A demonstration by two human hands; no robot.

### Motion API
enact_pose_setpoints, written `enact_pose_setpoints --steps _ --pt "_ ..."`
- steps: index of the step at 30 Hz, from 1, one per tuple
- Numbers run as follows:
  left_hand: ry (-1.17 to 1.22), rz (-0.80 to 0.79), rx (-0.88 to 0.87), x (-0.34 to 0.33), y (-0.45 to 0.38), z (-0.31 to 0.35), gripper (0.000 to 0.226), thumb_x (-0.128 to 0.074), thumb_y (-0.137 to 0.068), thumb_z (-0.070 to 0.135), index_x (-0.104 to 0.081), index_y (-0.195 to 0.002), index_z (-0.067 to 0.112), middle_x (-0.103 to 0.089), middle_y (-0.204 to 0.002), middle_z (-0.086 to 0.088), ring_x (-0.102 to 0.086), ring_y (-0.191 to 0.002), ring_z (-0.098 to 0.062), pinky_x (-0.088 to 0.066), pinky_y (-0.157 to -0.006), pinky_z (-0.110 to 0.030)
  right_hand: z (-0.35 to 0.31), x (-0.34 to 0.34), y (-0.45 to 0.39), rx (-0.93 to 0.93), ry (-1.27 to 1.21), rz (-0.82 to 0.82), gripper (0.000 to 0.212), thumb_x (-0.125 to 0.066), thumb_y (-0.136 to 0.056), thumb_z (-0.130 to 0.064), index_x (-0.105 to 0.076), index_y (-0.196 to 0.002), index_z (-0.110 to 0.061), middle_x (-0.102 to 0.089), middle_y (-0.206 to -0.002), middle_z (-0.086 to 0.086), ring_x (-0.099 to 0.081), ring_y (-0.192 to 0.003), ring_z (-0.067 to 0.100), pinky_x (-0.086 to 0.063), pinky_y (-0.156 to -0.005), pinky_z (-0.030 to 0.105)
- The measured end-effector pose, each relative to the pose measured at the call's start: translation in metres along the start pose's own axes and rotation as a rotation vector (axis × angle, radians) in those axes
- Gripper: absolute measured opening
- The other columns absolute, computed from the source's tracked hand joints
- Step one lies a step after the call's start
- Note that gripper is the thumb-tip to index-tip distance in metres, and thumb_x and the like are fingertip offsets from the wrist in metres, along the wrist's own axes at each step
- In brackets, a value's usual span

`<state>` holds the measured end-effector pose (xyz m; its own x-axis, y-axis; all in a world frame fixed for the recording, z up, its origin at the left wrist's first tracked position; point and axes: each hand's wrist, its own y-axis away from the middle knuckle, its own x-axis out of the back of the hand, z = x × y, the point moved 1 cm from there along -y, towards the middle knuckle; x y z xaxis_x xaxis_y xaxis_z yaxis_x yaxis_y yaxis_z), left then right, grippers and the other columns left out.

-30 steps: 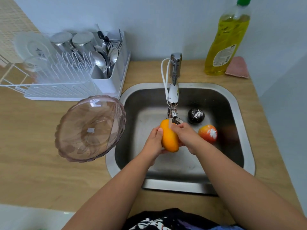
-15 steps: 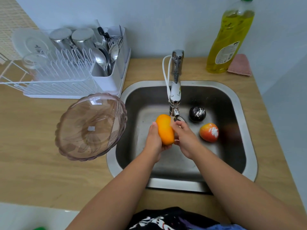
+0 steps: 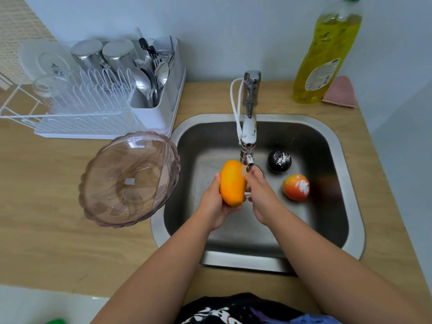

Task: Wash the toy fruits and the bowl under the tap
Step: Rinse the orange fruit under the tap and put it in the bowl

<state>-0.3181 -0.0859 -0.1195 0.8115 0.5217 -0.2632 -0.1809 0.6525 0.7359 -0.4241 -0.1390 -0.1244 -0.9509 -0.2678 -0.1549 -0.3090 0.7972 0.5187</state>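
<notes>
An orange toy mango (image 3: 232, 182) stands nearly upright just under the tap (image 3: 249, 127), over the steel sink (image 3: 346, 183). My left hand (image 3: 214, 203) cups it from below and the left. My right hand (image 3: 261, 195) touches its right side with the fingertips. On the sink floor to the right lie a dark purple toy fruit (image 3: 279, 161) and a red-orange toy fruit (image 3: 295, 187), both with white powder on them. A clear pinkish scalloped bowl (image 3: 128, 181) rests tilted on the counter, overhanging the sink's left rim.
A white dish rack (image 3: 93, 108) with steel cups, a glass and cutlery stands at the back left. A yellow dish-soap bottle (image 3: 325, 54) and a pink sponge (image 3: 340, 92) stand at the back right. The wooden counter (image 3: 46, 230) surrounds the sink.
The mango has been raised and turned more upright, closer to the tap's spout. My left hand has slid under it; my right hand's fingers have moved up along its right side.
</notes>
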Motion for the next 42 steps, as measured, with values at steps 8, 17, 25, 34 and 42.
enact_pose_setpoints --steps 8,17,25,34,42 --pt "-0.375 0.144 -0.073 -0.007 -0.008 0.010 0.044 -0.028 -0.102 0.061 -0.046 -0.131 0.033 -0.057 -0.122 -0.008 -0.062 -0.107 -0.031 -0.058 -0.083 -0.050 0.026 -0.002 -0.001 0.075 -0.051 -0.019 0.040 -0.061 -0.094 -0.022 -0.052 -0.133 -0.025 -0.056 -0.133 -0.005 -0.056 -0.118 0.010 -0.047 -0.088 0.020" --pt "-0.291 -0.014 -0.275 -0.010 -0.012 -0.011 0.043 -0.037 -0.107 0.044 -0.044 -0.144 0.022 -0.055 -0.139 -0.009 -0.057 -0.125 -0.027 -0.049 -0.106 -0.051 0.003 -0.007 -0.004 -0.050 -0.180 0.167 0.026 -0.043 -0.101 -0.039 -0.052 -0.126 -0.036 -0.056 -0.130 0.002 -0.057 -0.110 0.021 -0.050 -0.089 0.040" --pt "-0.161 0.131 -0.197 -0.007 -0.018 -0.001 0.044 -0.031 -0.101 0.062 -0.045 -0.133 0.036 -0.055 -0.132 -0.009 -0.060 -0.116 -0.032 -0.052 -0.099 -0.057 0.018 -0.011 0.009 0.045 0.052 -0.195 0.074 -0.054 -0.096 -0.013 -0.015 -0.154 -0.038 -0.030 -0.154 -0.007 -0.037 -0.138 0.016 -0.030 -0.117 0.041" --pt "-0.224 0.107 -0.282 -0.010 -0.006 -0.006 0.031 -0.030 -0.107 0.048 -0.045 -0.124 0.026 -0.059 -0.120 -0.010 -0.062 -0.109 -0.026 -0.055 -0.096 -0.051 -0.003 -0.023 0.003 0.122 0.075 0.232 0.013 -0.049 -0.097 -0.034 -0.051 -0.109 -0.029 -0.057 -0.108 0.001 -0.057 -0.099 0.018 -0.049 -0.081 0.034" --pt "-0.139 0.082 -0.222 -0.014 -0.002 -0.008 0.026 -0.034 -0.106 0.048 -0.042 -0.126 0.032 -0.055 -0.121 -0.006 -0.059 -0.111 -0.027 -0.054 -0.094 -0.047 0.004 -0.010 0.001 -0.001 -0.181 -0.015 0.040 -0.046 -0.101 -0.025 -0.047 -0.141 -0.029 -0.055 -0.139 0.004 -0.055 -0.124 0.023 -0.042 -0.108 0.049"
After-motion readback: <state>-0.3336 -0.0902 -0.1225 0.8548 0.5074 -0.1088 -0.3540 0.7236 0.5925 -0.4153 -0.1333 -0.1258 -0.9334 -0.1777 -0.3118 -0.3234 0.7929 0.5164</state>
